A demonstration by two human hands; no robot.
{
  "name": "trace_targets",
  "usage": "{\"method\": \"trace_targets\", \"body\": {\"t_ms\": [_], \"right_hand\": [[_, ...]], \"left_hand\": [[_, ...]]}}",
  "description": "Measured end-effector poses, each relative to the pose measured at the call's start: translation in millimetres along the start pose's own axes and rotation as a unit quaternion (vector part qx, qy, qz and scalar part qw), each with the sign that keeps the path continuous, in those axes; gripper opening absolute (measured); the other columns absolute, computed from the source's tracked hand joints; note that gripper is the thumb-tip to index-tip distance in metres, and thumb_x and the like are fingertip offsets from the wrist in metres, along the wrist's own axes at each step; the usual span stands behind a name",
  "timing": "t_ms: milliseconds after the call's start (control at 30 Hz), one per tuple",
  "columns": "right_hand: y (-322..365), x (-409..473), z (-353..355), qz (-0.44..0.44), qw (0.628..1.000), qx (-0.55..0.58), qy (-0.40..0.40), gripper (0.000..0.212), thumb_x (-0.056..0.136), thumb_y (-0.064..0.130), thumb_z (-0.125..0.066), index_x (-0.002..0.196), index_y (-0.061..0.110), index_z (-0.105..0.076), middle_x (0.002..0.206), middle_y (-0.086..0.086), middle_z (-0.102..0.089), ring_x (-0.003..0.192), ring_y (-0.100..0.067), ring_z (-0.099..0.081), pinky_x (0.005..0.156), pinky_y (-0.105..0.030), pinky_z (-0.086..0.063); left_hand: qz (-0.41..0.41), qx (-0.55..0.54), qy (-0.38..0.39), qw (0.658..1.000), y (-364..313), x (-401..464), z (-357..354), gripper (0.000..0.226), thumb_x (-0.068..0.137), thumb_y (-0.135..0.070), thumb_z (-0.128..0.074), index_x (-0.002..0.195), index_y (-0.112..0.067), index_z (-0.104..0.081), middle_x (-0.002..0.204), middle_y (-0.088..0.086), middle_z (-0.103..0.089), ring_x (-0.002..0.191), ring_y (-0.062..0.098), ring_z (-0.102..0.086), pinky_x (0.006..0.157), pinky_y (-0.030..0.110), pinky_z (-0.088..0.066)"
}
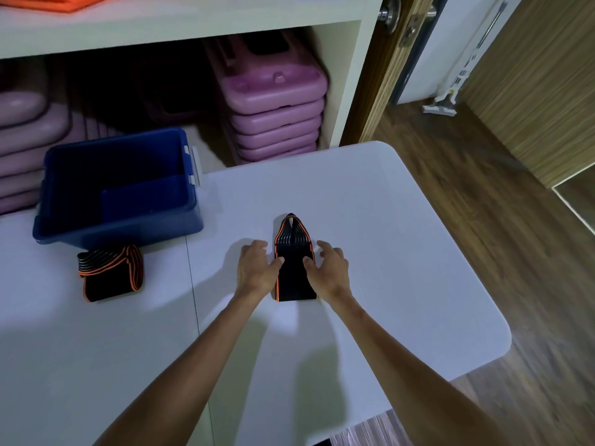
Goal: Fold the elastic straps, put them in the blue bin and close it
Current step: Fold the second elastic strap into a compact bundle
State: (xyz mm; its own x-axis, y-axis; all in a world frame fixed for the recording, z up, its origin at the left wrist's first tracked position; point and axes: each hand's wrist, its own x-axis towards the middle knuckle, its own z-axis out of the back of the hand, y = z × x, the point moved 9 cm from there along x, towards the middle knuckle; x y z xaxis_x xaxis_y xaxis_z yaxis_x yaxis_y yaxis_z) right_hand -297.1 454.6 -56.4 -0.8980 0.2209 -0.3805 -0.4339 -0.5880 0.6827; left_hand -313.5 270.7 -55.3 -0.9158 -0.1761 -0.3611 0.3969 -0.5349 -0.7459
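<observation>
A black elastic strap with orange edges [293, 262] lies folded lengthwise on the white table [402, 252], its looped end pointing away from me. My left hand [256, 268] rests at its left side and my right hand [328, 268] at its right side, thumbs pressing on the fabric, fingers spread on the table. A second folded strap [111, 273] lies to the left, just in front of the blue bin [119, 226]. The bin stands open at the table's far left and looks empty. No lid is in view.
Behind the table a white shelf unit [351, 91] holds stacked pink plastic steps [277, 107]. A wooden door [380, 101] and wood floor [483, 204] lie to the right, with a mop [447, 101] leaning against the wall.
</observation>
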Motion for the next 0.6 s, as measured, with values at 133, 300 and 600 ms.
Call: {"method": "trace_targets", "body": {"t_ms": [133,300,600], "right_hand": [[8.6,6.1,-5.7,0.066,0.996,-0.027,0.047,0.053,0.086,0.016,-0.051,0.136,0.029,-0.043,0.127,-0.004,-0.049,0.121,-0.026,-0.041,0.092,-0.033,-0.040],[9.6,19.8,-12.8,0.068,0.995,-0.033,0.073,0.052,0.078,0.010,-0.055,0.126,0.028,-0.052,0.118,-0.002,-0.057,0.117,-0.025,-0.046,0.095,-0.036,-0.043],[17.4,19.5,-9.3,0.112,0.990,0.044,0.073,0.028,0.069,0.006,-0.057,0.088,0.026,-0.059,0.090,-0.001,-0.062,0.091,-0.022,-0.058,0.072,-0.031,-0.050]], "left_hand": [[-0.091,0.094,0.020,0.991,-2.2,0.9,-6.2,0.050,0.085,-0.013,-0.065,0.131,-0.018,-0.048,0.131,0.005,-0.046,0.117,0.026,-0.051,0.094,0.046,-0.049],[-0.045,0.032,0.075,0.996,1.1,13.1,-15.8,0.065,0.079,0.002,-0.063,0.137,-0.016,-0.040,0.129,0.006,-0.050,0.113,0.030,-0.051,0.097,0.044,-0.047],[-0.019,-0.071,0.069,0.995,-0.9,11.9,-6.6,0.019,0.081,0.000,-0.066,0.097,-0.010,-0.065,0.102,0.006,-0.063,0.091,0.023,-0.065,0.084,0.031,-0.050]]}}
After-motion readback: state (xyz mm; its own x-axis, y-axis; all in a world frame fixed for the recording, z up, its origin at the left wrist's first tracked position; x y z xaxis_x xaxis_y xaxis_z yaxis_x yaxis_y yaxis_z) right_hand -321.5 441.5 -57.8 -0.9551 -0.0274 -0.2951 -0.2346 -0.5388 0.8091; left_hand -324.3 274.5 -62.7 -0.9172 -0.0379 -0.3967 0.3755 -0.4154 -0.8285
